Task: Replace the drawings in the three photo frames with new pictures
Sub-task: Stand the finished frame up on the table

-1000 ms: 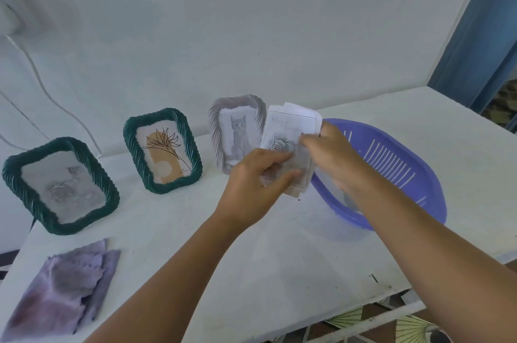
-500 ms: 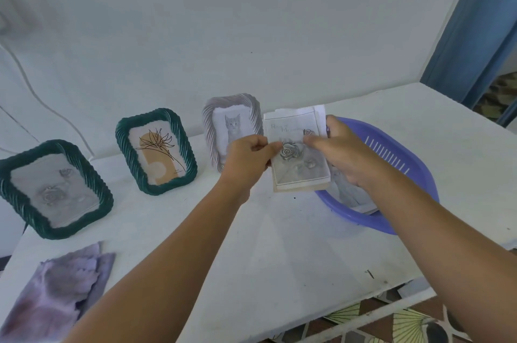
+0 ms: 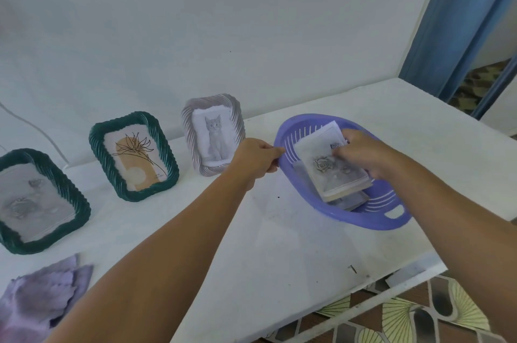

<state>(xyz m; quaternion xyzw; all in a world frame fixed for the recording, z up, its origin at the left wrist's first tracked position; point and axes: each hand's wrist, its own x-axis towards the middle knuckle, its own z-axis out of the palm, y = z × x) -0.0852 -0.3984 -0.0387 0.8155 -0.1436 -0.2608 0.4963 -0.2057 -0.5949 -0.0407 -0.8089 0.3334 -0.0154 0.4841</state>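
Note:
Three frames stand along the wall: a green one with a grey rose drawing (image 3: pixel 36 201) at far left, a green one with a line-drawn flower (image 3: pixel 134 155), and a silver one with a cat picture (image 3: pixel 214 134). My right hand (image 3: pixel 361 152) holds a stack of pictures (image 3: pixel 333 167), rose on top, inside the purple basket (image 3: pixel 361 218). My left hand (image 3: pixel 256 158) pinches the basket's left rim.
A crumpled purple cloth (image 3: pixel 42 300) lies at the table's near left corner. The white table (image 3: pixel 279 244) ends at a front edge over patterned floor tiles. A blue curtain (image 3: pixel 464 21) hangs at the right. A cable runs down the wall at left.
Both hands held the picture stack above the table; now my right hand has lowered it into the basket and my left hand has let go and taken the basket's rim.

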